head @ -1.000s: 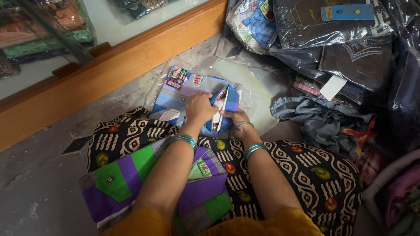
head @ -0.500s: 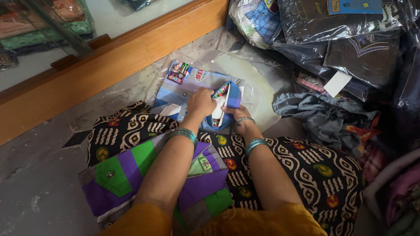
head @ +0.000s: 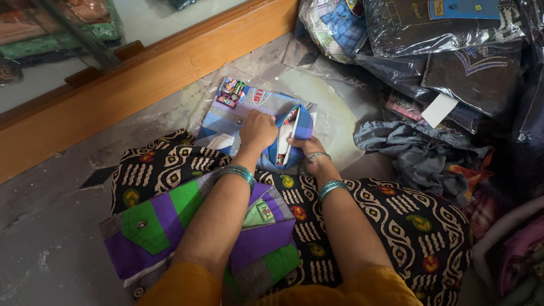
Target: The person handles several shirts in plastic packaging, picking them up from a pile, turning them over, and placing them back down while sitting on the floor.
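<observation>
A folded blue checked shirt [head: 238, 116] lies flat on a clear plastic sheet [head: 334, 113] on the grey floor [head: 51, 226], just beyond the person's knees. Its long axis runs from the tagged collar end, up and left toward the wooden ledge [head: 141, 79], down and right to the end being folded. The left hand [head: 258, 129] presses knuckles-up on the shirt's middle, fingers curled onto the cloth. The right hand [head: 309, 148] pinches the turned-up fold at the near right corner (its white inner face shows). A purple and green shirt [head: 170, 226] rests on the lap. To the right, bagged dark garments [head: 453, 51] are stacked, with a loose grey garment [head: 413, 150] below them.
</observation>
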